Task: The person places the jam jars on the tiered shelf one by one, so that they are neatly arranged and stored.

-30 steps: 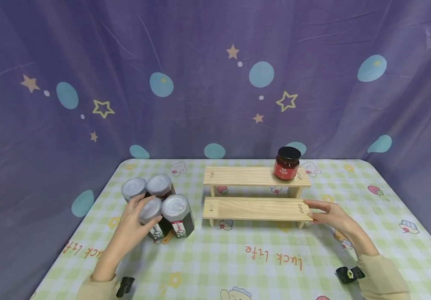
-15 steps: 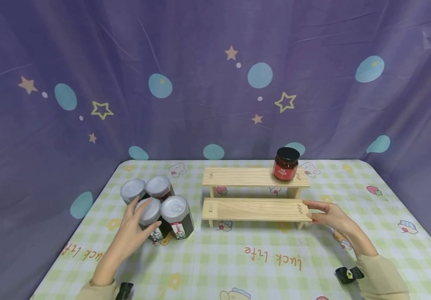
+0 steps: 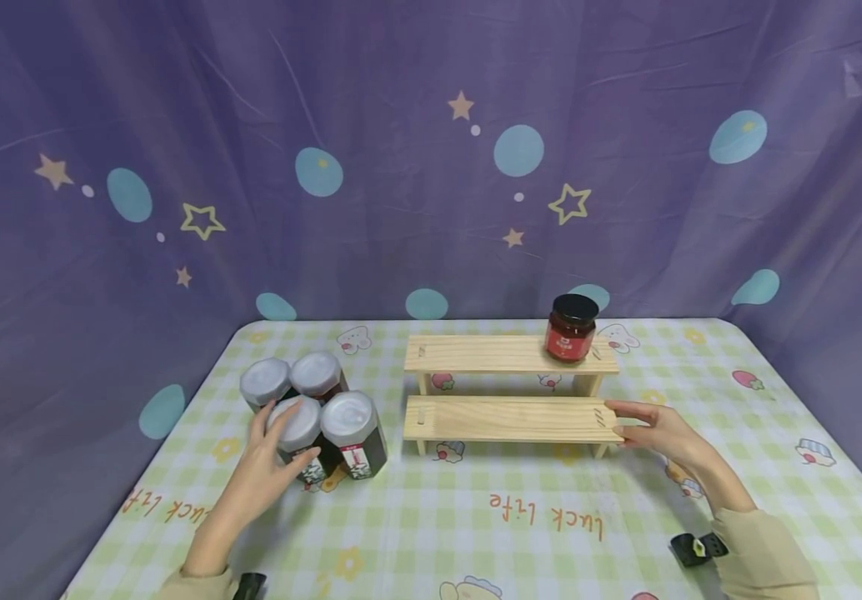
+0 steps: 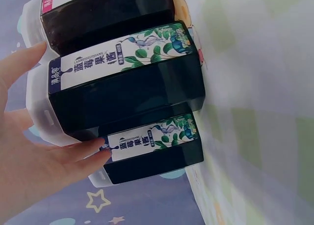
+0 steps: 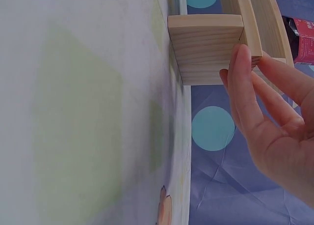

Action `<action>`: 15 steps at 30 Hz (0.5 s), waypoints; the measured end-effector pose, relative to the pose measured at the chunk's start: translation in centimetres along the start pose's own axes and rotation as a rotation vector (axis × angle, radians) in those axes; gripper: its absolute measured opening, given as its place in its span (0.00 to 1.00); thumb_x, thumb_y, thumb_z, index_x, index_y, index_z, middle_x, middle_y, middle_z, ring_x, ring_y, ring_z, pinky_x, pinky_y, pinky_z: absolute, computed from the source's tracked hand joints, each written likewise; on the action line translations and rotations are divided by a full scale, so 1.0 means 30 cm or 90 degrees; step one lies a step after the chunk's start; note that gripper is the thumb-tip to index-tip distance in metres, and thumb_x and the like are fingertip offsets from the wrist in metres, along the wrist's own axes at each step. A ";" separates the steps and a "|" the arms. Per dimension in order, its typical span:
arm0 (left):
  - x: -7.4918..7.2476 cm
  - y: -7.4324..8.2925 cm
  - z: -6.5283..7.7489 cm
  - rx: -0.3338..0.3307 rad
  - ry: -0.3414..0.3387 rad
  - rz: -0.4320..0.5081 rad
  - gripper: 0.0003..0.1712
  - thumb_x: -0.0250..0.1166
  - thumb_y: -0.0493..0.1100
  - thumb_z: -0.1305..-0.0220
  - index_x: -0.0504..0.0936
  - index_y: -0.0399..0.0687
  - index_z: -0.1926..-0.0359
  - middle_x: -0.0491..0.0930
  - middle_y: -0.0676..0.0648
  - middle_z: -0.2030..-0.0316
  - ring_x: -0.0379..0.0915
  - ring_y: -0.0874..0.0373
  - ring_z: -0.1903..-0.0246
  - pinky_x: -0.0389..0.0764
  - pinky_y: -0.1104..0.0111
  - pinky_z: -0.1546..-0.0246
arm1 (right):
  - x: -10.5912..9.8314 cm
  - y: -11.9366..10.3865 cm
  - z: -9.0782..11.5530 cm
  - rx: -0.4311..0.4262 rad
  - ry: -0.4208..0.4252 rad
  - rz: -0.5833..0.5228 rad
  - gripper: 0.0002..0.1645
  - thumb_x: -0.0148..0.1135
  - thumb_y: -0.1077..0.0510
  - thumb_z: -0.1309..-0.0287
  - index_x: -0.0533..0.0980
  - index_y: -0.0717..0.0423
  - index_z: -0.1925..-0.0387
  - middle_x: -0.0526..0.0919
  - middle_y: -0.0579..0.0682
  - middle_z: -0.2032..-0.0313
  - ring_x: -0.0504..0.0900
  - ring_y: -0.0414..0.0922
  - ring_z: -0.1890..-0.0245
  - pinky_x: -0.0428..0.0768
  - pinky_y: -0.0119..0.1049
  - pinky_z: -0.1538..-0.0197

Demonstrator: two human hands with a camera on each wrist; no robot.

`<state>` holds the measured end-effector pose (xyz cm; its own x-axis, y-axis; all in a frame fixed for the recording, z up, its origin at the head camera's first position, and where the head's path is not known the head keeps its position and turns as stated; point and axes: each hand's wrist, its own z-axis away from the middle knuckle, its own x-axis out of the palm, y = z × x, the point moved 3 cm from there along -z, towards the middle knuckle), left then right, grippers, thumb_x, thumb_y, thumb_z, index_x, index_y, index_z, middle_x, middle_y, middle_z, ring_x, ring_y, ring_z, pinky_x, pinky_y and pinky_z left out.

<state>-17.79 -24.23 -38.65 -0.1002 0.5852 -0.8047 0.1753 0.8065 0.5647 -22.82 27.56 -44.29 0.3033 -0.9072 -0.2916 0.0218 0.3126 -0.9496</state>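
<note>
1. with the left hand [image 3: 258, 479], reaches around the pale lid [image 4: 44, 99] of the front-left jar [image 4: 127, 95], with thumb and fingers parted and not clasped; cannot tell about firm contact.
2. with the right hand [image 3: 667, 437], pinches the right end of the wooden shelf [image 3: 509, 418], at its lower step, between thumb and fingers.
3. find the front-left jar upright on the tabletop [image 3: 416, 533], left of the wooden shelf, close beside the front-right jar [image 3: 356, 437], rear-left jar [image 3: 266, 379] and rear-right jar [image 3: 318, 372].
4. expect, from the dark, full-looking body, a fair weight and stiff walls; count on smooth, perhaps slippery facets; cannot tell glass from plastic, so treat as breakable.
5. take hold best across opposite sides of the lid or just below; allow for little finger room among the neighbours.
6. judge the wooden shelf rigid and fairly light; hold at the end, minding the red-labelled jar [image 3: 571, 329] upright on the upper step's right part.
7. lose most of the rear-left jar's body behind the left fingers and front-left jar in the head view; cannot see the rear-right jar's label; get the red-labelled jar cut off in the right wrist view.
</note>
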 end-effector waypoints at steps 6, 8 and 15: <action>0.008 -0.007 0.001 0.009 0.020 0.005 0.38 0.61 0.51 0.44 0.57 0.45 0.37 0.42 0.28 0.39 0.54 0.28 0.47 0.63 0.40 0.55 | -0.001 0.002 -0.001 0.003 0.002 0.000 0.35 0.57 0.57 0.44 0.58 0.71 0.40 0.57 0.71 0.41 0.79 0.36 0.62 0.77 0.37 0.58; 0.009 -0.009 0.000 0.010 0.023 0.008 0.37 0.61 0.51 0.44 0.57 0.46 0.36 0.43 0.28 0.40 0.55 0.29 0.47 0.63 0.40 0.56 | -0.002 0.003 -0.002 0.004 0.001 0.000 0.35 0.57 0.57 0.44 0.58 0.70 0.40 0.57 0.71 0.41 0.79 0.36 0.62 0.77 0.38 0.58; 0.017 -0.021 -0.004 0.004 0.033 0.024 0.36 0.62 0.49 0.44 0.58 0.47 0.37 0.47 0.28 0.42 0.56 0.30 0.48 0.63 0.39 0.57 | 0.001 0.000 -0.002 0.006 0.002 -0.004 0.35 0.57 0.57 0.45 0.58 0.70 0.40 0.59 0.71 0.42 0.79 0.36 0.62 0.77 0.39 0.58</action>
<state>-18.06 -24.44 -39.38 -0.1445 0.6190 -0.7720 0.1855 0.7833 0.5933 -22.88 27.52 -44.31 0.2999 -0.9102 -0.2856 0.0333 0.3092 -0.9504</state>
